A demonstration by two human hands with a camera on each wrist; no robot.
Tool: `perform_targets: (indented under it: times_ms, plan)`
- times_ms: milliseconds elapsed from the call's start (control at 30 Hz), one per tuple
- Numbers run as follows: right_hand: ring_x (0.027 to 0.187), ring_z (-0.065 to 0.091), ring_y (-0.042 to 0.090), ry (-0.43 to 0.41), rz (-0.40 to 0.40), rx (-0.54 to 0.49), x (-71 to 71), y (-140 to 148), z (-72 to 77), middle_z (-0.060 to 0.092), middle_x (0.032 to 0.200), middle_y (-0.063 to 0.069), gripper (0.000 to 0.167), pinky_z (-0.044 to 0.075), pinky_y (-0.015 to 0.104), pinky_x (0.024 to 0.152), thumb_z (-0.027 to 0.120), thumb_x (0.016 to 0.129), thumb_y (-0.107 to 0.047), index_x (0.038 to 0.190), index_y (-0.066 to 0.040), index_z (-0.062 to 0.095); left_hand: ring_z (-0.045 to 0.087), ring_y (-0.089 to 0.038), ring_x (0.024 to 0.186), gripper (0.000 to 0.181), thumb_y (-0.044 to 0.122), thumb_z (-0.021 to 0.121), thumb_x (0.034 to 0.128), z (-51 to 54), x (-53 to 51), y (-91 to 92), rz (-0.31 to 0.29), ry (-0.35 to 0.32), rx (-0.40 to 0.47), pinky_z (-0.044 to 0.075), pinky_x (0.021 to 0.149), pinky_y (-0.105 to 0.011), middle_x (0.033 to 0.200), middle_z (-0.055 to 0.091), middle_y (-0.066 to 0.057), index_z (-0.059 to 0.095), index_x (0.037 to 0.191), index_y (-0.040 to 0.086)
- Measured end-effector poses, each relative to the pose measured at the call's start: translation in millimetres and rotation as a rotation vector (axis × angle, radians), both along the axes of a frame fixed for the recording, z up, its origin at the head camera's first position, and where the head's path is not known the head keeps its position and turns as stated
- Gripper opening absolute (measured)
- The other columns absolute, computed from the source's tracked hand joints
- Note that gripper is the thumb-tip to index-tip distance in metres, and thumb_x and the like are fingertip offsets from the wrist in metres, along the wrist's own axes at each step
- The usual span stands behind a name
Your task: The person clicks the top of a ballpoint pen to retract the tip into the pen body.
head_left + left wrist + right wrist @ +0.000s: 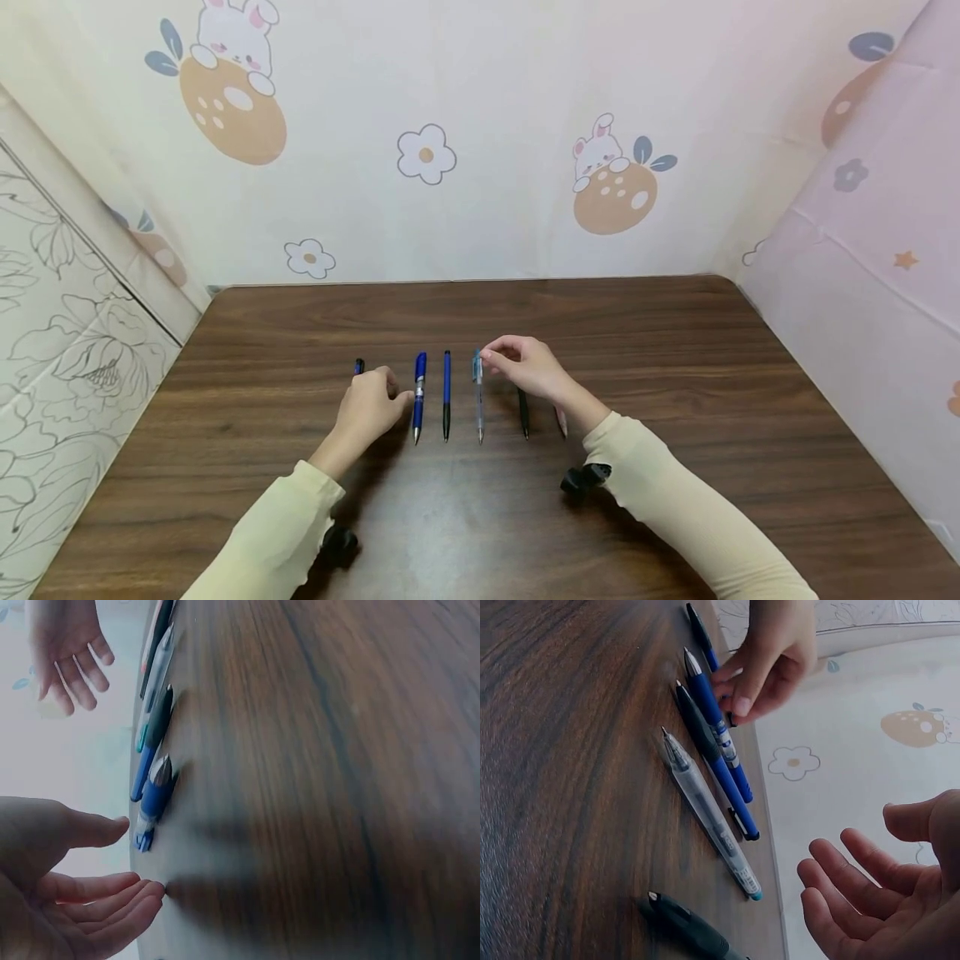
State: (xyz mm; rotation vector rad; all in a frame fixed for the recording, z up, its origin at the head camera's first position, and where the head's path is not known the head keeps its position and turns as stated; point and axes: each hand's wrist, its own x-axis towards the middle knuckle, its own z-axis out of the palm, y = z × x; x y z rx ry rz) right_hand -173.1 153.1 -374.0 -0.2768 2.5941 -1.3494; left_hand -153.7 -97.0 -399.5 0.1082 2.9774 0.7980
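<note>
My left hand (371, 408) is over the leftmost pen (359, 366), covering most of it; whether it touches the pen cannot be told. In the left wrist view its thumb and fingers stand apart. Just right of it lies a blue pen (419, 400) with a silver tip, then a blue pen with a black grip (447, 392). My right hand (525, 365) hovers by the top of a clear pen (480, 408) with a teal end, its fingers loosely spread in the right wrist view. Beneath that arm lie a dark pen (524, 414) and a pink pen (561, 421), both partly hidden.
The pens lie side by side in a row on a dark wood-grain table (450, 533), tips toward the person. A pale patterned curtain (495, 225) hangs behind the table, with patterned panels on both sides. A black wrist camera (341, 546) sits on the left sleeve.
</note>
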Motion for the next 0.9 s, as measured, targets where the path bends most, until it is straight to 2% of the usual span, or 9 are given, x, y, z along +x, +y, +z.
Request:
perform_targets:
  times_ms: [133,300,400,600,800,900]
  plan:
    - [0.098,0.069,0.029,0.028,0.024,0.023,0.9,-1.4,0.5,0.073,0.108,0.013,0.03,0.056,0.029,0.08,0.056,0.097,-0.032,0.113,-0.009,0.067,0.059,-0.02,0.07,0.029,0.024,0.073,0.0845,0.6,-1.4,9.1,-0.024,0.026,0.025,0.051,0.06,-0.032,0.083,0.067,-0.011,0.064,0.096,-0.002]
    - [0.1,0.069,0.029,0.03,0.041,0.014,0.4,-1.5,2.0,0.073,0.108,0.013,0.03,0.056,0.031,0.081,0.055,0.098,-0.031,0.115,-0.008,0.066,0.053,-0.017,0.062,0.024,0.02,0.072,0.0845,1.2,-2.6,19.5,-0.023,0.021,0.049,0.041,0.053,-0.024,0.074,0.06,-0.009,0.059,0.085,0.0]
    - [0.1,0.069,0.029,0.028,0.041,0.016,-0.2,-1.5,2.7,0.073,0.108,0.013,0.03,0.056,0.03,0.08,0.055,0.098,-0.031,0.115,-0.009,0.066,0.057,-0.019,0.063,0.024,0.02,0.073,0.0845,-0.1,-3.0,25.2,-0.013,0.021,0.03,0.046,0.053,-0.026,0.076,0.061,-0.01,0.058,0.083,0.001]
    - [0.1,0.069,0.027,0.016,0.039,0.019,-0.7,-3.2,2.2,0.073,0.109,0.012,0.031,0.057,0.032,0.082,0.056,0.097,-0.034,0.115,-0.01,0.067,0.065,-0.03,0.074,0.03,0.024,0.075,0.0831,-3.9,-4.2,35.7,0.014,0.021,-0.074,0.056,0.062,-0.038,0.084,0.065,-0.018,0.06,0.086,-0.002]
    - [0.1,0.069,0.027,0.006,0.04,0.009,-0.1,-4.7,1.0,0.073,0.108,0.011,0.031,0.057,0.032,0.082,0.056,0.097,-0.035,0.114,-0.011,0.067,0.066,-0.029,0.065,0.027,0.025,0.073,0.0844,-6.2,-6.1,41.3,0.074,-0.024,-0.09,0.053,0.05,-0.036,0.076,0.066,-0.014,0.062,0.078,0.001]
    - [0.1,0.069,0.027,0.01,0.041,0.014,0.5,-4.6,1.0,0.073,0.108,0.011,0.031,0.056,0.032,0.083,0.056,0.097,-0.034,0.114,-0.011,0.067,0.066,-0.028,0.065,0.028,0.027,0.073,0.0851,-6.6,-6.9,42.8,0.101,-0.035,-0.1,0.052,0.048,-0.035,0.073,0.067,-0.012,0.062,0.074,0.004]
